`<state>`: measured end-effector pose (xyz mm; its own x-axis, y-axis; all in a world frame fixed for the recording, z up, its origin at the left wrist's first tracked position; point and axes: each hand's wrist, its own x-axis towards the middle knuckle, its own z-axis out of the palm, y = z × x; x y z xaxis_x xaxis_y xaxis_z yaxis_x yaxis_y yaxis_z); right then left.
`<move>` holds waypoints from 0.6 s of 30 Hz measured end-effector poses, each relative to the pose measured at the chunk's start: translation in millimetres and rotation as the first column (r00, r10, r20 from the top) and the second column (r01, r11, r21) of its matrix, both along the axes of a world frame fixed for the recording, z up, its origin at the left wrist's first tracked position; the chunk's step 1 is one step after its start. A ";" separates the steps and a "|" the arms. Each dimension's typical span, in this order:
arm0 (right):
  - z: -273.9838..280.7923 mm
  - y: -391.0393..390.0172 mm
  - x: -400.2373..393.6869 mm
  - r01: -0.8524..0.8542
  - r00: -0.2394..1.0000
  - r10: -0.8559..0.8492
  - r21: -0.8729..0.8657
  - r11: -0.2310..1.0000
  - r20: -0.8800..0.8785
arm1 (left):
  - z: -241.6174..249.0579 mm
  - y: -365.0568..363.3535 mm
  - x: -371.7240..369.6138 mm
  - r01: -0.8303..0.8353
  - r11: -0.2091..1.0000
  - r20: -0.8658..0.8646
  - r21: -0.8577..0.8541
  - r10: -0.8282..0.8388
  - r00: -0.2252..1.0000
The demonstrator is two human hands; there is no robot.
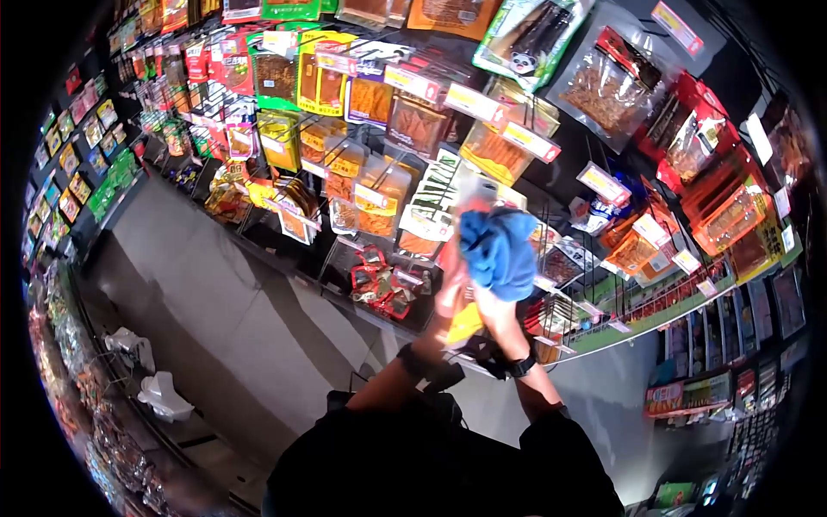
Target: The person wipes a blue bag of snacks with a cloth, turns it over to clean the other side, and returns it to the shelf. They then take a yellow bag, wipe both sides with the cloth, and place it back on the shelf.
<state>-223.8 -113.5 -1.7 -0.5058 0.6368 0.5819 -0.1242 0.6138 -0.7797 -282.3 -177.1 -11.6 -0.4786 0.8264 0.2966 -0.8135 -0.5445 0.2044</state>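
Note:
My right hand (pixel 496 308) is closed on a bunched blue cloth (pixel 498 252), raised in front of the hanging snack packets. Close beside it, my left hand (pixel 450 291) is smeared by motion. Its fingers appear wrapped round the edge of a snack packet (pixel 465 324) with a yellow lower part. The cloth covers much of the packet's upper part, and its print is too blurred to read. Dark bands circle both wrists. Just left of the cloth hangs a white packet with dark lettering (pixel 433 200).
Hooks with price tags (pixel 472 102) stick out from the curved rack, full of snack packets. A lower bin (pixel 366 289) holds small red packets. Green-edged shelving (pixel 642 332) curves to the right. White plastic bags (pixel 164 396) lie at the left, beside the grey floor (pixel 233 302).

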 end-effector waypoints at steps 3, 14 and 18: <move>-5.7 -20.1 15.0 -0.107 0.986 0.121 -0.118 0.987 0.116 | 8.2 -7.2 -24.3 0.123 0.990 0.044 0.072 -0.127 0.991; 16.1 14.3 25.3 -0.083 0.992 0.100 -0.187 0.979 0.082 | 21.0 -5.8 -17.7 0.506 0.816 -0.003 0.280 -0.526 0.850; 35.2 27.8 0.8 -0.050 0.999 0.047 -0.156 0.986 -0.025 | -5.9 23.5 9.0 0.120 0.988 0.050 0.093 -0.125 0.991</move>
<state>-223.0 -85.7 33.5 -0.5272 0.6958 0.4878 -0.1681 0.4773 -0.8625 -273.3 -153.6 -17.5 -0.3933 0.8511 0.3477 -0.8838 -0.4543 0.1122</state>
